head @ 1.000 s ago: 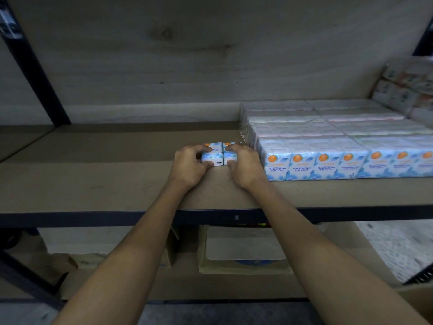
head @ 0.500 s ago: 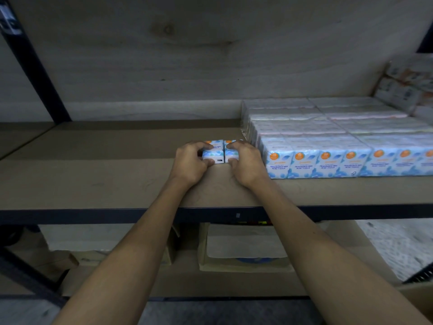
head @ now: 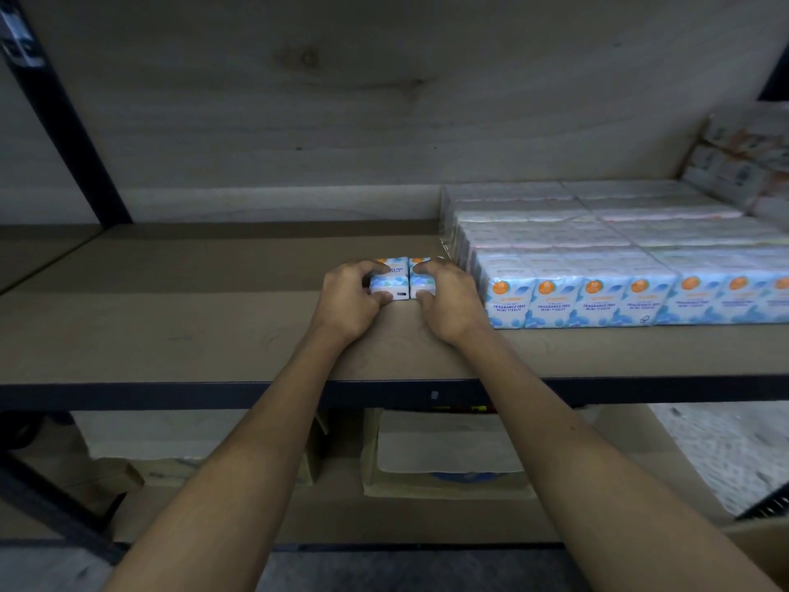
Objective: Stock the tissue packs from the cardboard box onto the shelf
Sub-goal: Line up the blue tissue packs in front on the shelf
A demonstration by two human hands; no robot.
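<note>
Two small blue-and-white tissue packs stand side by side on the brown shelf board [head: 179, 335]. My left hand [head: 348, 303] grips the left tissue pack [head: 390, 277], thumb at its lower front and fingers over its top. My right hand [head: 448, 303] grips the right tissue pack [head: 416, 284] the same way. Just right of my right hand stands a block of stocked tissue packs [head: 597, 292] in several rows, reaching back to the wall. A corner of the cardboard box [head: 764, 544] shows at the lower right edge.
The shelf's dark metal front rail [head: 170, 395] runs across the view, with a black upright [head: 59, 113] at the back left. Other wrapped packs [head: 743, 164] are stacked at the far right. Cardboard cartons [head: 444, 459] sit on the lower shelf.
Both hands and the two packs stay nearly where they were; they sit slightly farther back on the shelf than a second ago.
</note>
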